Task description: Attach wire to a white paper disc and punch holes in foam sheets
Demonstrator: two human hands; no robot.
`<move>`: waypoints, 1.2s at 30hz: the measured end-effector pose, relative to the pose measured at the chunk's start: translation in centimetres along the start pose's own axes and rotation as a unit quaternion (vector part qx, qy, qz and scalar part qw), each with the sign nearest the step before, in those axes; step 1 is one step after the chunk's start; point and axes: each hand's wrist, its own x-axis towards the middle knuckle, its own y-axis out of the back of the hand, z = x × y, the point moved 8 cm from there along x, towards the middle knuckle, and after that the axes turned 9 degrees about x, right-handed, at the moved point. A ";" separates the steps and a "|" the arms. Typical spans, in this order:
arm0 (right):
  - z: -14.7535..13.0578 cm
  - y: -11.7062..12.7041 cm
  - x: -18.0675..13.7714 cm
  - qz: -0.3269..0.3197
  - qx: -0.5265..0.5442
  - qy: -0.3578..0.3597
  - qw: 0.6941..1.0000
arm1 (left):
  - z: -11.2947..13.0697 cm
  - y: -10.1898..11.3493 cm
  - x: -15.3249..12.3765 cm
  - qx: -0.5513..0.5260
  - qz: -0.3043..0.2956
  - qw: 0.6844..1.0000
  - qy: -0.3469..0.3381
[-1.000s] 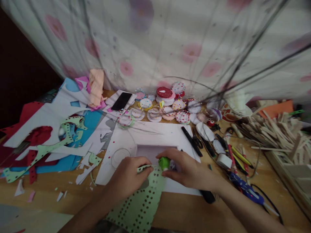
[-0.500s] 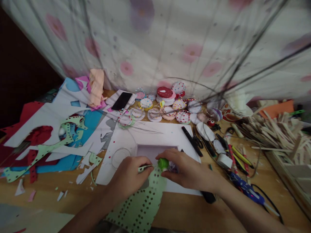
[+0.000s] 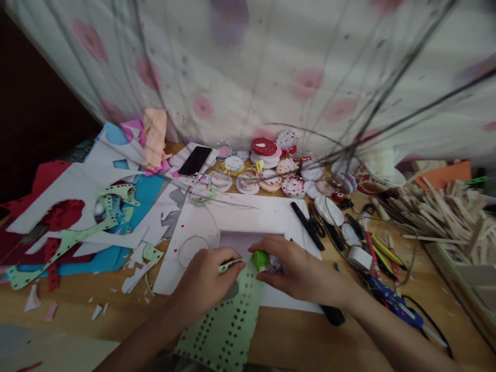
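My left hand (image 3: 205, 281) pinches the top edge of a light green sheet (image 3: 225, 325) full of punched holes, which lies on the wooden table (image 3: 294, 336) in front of me. My right hand (image 3: 296, 271) is closed around a small punch with a green knob (image 3: 260, 259), set on that same edge of the sheet. Both hands rest over a white sheet (image 3: 248, 217) that has a rectangular cut-out. A clear ring (image 3: 189, 249) lies just left of my left hand.
Cut red, blue and white paper scraps (image 3: 77, 217) cover the left. A phone (image 3: 194, 160) and several decorated round discs (image 3: 267, 173) line the back. Black marker (image 3: 307, 225), scissors (image 3: 318, 222), pens and tape (image 3: 358, 257) lie right, beside wooden sticks (image 3: 437, 212). A spotted curtain (image 3: 271, 67) hangs behind.
The hands stay almost still on the green sheet and punch; the view shifts slightly.
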 end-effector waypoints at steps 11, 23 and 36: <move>-0.4 0.7 -0.2 0.002 0.025 -0.008 1.000 | 0.0 0.2 -0.1 -0.080 -0.009 0.997 0.006; 0.9 0.9 -0.6 0.005 0.282 -0.105 0.953 | 0.2 0.6 -0.7 -0.144 -0.005 0.989 0.031; 2.0 -0.5 -0.5 0.014 0.289 -0.185 0.939 | 0.1 -0.2 -1.1 -0.164 -0.034 0.984 0.052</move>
